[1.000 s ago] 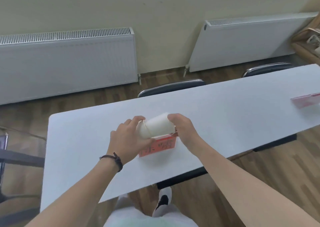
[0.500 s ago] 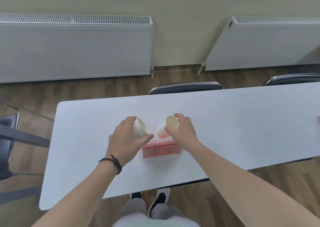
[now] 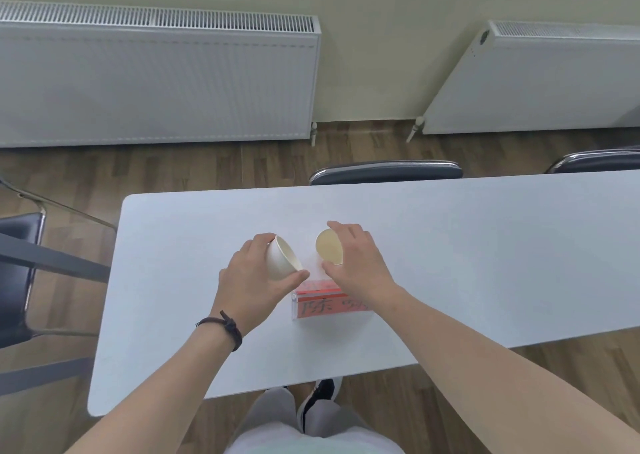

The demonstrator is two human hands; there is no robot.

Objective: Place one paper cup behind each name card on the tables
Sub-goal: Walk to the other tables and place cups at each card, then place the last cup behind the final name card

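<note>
Both hands over the white surface (image 3: 485, 246), apart, each wrapped round its own paper cup. Left hand (image 3: 254, 280) curled about the left cup (image 3: 281, 259), fingers behind the wall, thumb under the rim; cup tipped, mouth facing right and toward the camera. Dark cord bracelet (image 3: 227, 327) on the left wrist. Right hand (image 3: 356, 263) gripping the right cup (image 3: 329, 253) from the right side, fingertips over the far rim, thumb at the near rim; cup tilted, pale inside turned to the camera. Cannot tell whether either cup touches the surface. Cups near each other, a narrow strip of bare surface between them.

Name card (image 3: 329, 303) in a clear stand, red paper with dark handwritten characters, standing on the surface just on the near side of the right cup; right end partly covered by the right wrist. Both cups beyond the card, the right one nearly straight behind it, the left one off to its left.

Dark chair back (image 3: 386, 173) tucked at the far edge of the surface, a second chair (image 3: 595, 163) at the right. Another dark chair (image 3: 17, 270) at the left end. Two white radiators (image 3: 156, 83) along the wall, wood floor (image 3: 207, 166) beneath. Grey trousers and a black-and-white shoe (image 3: 320, 396) at the bottom of view.
</note>
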